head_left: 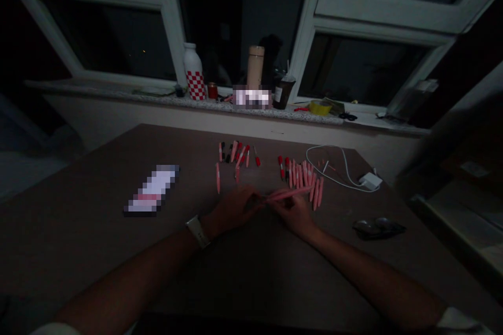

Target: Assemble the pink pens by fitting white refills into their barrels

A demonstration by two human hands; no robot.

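A slim pink pen [291,193] lies slantwise across the fingers of my right hand [295,214], which is closed around it. At the pen's left end, the fingers of my left hand [236,207] are pinched together; the small dark part between them is too dim to make out. Beyond my right hand is a row of pink pens [301,174], with a red-and-black marker-like pen [281,166] at its left end. Beyond my left hand a single pink pen [218,178] lies apart, below a loose group of short pink, red and black pen pieces [239,153].
A blurred-out phone [153,191] lies at the left. At the right are a white charger [370,181] with its cable and folded glasses [379,227]. On the windowsill stand a checkered bottle [195,73], a tan flask [255,65], a dark cup [283,93] and yellow tape [320,108].
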